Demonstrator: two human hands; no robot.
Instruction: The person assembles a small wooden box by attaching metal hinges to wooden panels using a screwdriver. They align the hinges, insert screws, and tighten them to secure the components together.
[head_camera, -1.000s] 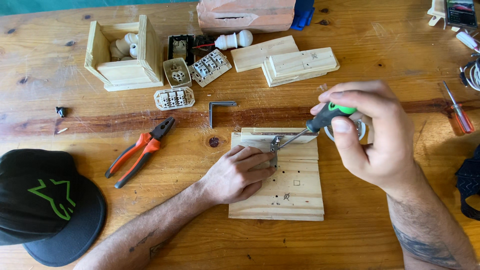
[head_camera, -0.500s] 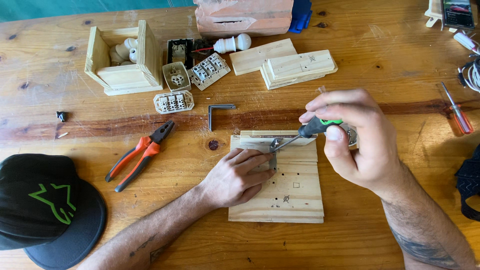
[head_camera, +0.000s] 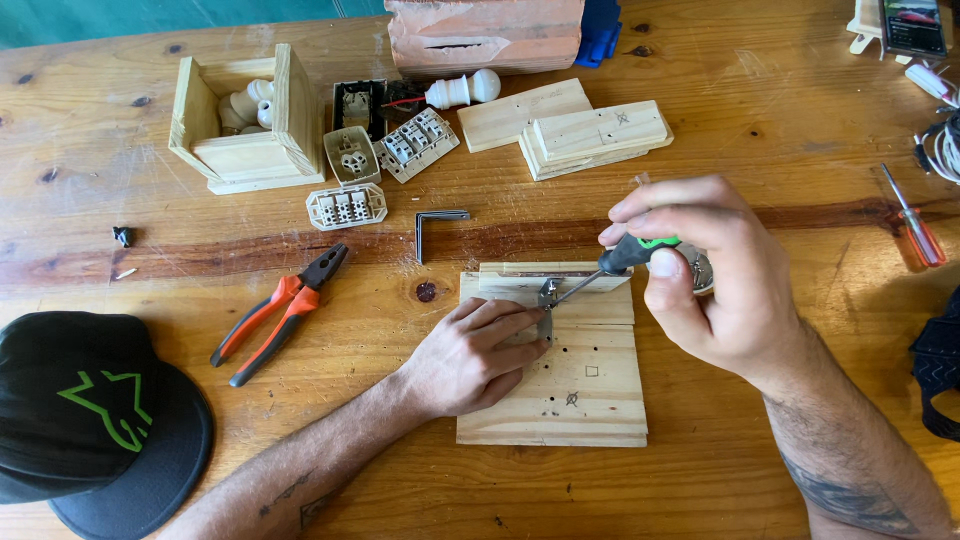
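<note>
My right hand (head_camera: 715, 280) grips a screwdriver (head_camera: 625, 256) with a black and green handle; its shaft slants down-left to a small metal bracket (head_camera: 546, 300). The bracket sits near the top of a pale wooden board (head_camera: 590, 390) with several small holes. My left hand (head_camera: 470, 355) lies flat on the board, its fingertips pressing against the bracket. Part of a round metal object shows behind my right hand.
Red-and-black pliers (head_camera: 280, 312) and a black cap (head_camera: 95, 420) lie to the left. A metal angle bracket (head_camera: 435, 225), white terminal blocks (head_camera: 345, 207), an open wooden box (head_camera: 245, 125), stacked wood pieces (head_camera: 590, 130) and a brick (head_camera: 485, 35) lie behind. A red screwdriver (head_camera: 915, 220) lies right.
My right hand has turned on the screwdriver handle, fingers shifting left over it. The left hand and bracket have stayed put.
</note>
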